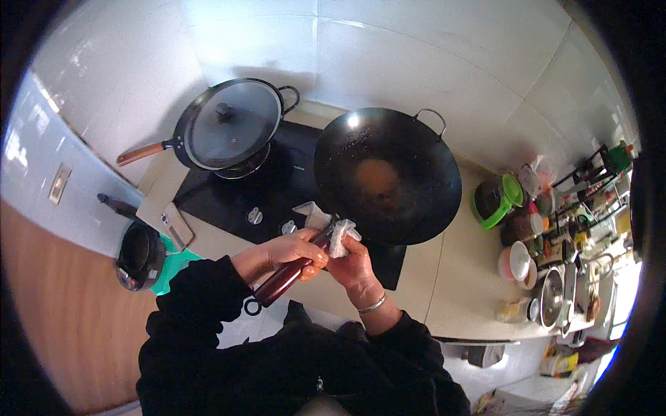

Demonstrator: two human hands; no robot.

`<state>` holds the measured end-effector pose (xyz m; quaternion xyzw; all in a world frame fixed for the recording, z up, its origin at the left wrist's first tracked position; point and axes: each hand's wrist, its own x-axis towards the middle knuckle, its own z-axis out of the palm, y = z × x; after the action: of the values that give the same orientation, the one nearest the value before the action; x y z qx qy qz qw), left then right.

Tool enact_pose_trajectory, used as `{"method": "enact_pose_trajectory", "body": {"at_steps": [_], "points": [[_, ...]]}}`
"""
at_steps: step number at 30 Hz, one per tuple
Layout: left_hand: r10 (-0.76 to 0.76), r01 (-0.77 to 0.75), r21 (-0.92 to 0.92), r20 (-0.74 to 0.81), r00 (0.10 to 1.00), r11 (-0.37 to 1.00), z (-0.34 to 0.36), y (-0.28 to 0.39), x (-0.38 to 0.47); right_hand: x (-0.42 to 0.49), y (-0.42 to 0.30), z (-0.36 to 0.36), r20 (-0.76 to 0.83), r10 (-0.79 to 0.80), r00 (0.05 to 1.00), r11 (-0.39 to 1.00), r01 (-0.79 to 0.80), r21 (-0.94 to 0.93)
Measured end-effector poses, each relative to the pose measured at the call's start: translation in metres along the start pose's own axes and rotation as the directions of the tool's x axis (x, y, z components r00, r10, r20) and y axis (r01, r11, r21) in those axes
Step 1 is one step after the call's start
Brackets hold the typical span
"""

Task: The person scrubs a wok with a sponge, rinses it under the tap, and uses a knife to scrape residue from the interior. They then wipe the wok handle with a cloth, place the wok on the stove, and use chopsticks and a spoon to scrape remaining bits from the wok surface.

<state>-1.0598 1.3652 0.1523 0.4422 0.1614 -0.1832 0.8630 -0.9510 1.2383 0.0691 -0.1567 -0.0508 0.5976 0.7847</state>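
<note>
My left hand [296, 252] is closed around the dark red wooden handle [283, 282] of the black wok, which has a ring at its near end. A crumpled white cloth or paper towel [341, 240] is wrapped at the handle's upper end, pinched in my right hand [355, 262], which wears a silver bangle. Beyond my hands, the large black wok [416, 192] sits on the right side of the hob, tilted a little, with a brownish patch at its bottom. How the handle meets the wok's rim is hidden by the cloth and fingers.
A lidded frying pan [234, 130] with a wooden handle rests on the left burner of the black glass hob [208, 200]. A phone [177, 226] lies at the counter's left edge, near a black pot [138, 255]. Right of the wok are a green strainer [502, 203], bowls, a jar [515, 310] and a rack.
</note>
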Motion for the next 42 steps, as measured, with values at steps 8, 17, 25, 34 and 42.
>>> {"method": "enact_pose_trajectory", "body": {"at_steps": [8,17,25,34,42], "points": [[0.013,-0.025,0.143,0.084,0.996,0.989,-0.033,0.002,0.007,0.010,0.011,0.000,0.044,-0.092,0.995,0.995,0.093,-0.028],[0.004,0.007,0.098,-0.111,0.994,0.995,-0.038,-0.021,-0.087,0.027,0.039,0.013,-0.171,-0.244,0.955,0.960,0.262,0.094],[0.082,-0.068,0.096,-0.154,0.985,0.993,-0.043,-0.018,-0.096,0.020,0.087,0.060,-0.253,-0.253,0.934,0.966,0.231,-0.112],[0.161,-0.149,0.189,-0.048,0.986,0.971,-0.105,0.013,-0.101,-0.014,0.132,0.027,-0.004,-0.410,0.912,0.281,0.122,-0.952],[0.180,-0.149,-0.145,0.234,0.955,0.978,-0.141,-0.013,-0.082,0.017,0.104,0.021,0.065,-0.647,0.760,-0.415,-0.279,-0.866]]}}
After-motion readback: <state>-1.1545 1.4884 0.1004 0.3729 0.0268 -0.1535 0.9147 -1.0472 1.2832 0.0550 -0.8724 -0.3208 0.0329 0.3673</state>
